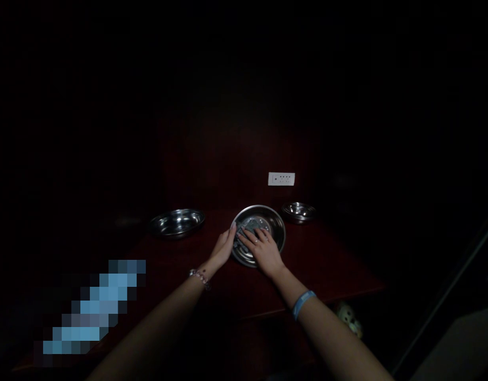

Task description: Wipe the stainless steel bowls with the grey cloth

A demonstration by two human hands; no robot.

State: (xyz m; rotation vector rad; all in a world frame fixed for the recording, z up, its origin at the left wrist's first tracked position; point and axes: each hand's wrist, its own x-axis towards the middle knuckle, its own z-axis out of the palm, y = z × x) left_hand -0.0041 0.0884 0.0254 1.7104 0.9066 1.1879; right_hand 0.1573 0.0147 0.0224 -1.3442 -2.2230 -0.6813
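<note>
A round metal bowl [277, 227] is tilted up over the dark red table, its inside facing me. My left hand [223, 246] grips its left rim, with the thumb on the inner side and the other fingers mostly hidden. Inside the bowl lies a grey patterned cloth [249, 228]. My right hand [264, 248] presses this cloth against the inner surface, fingers somewhat spread over it.
On the table [327, 264], a wide metal dish [178, 223] stands at the left and smaller metal bowls [298, 211] at the back right. A white socket panel [281, 179] is on the wall. Below the right table edge sits a pale spotted object [349, 317].
</note>
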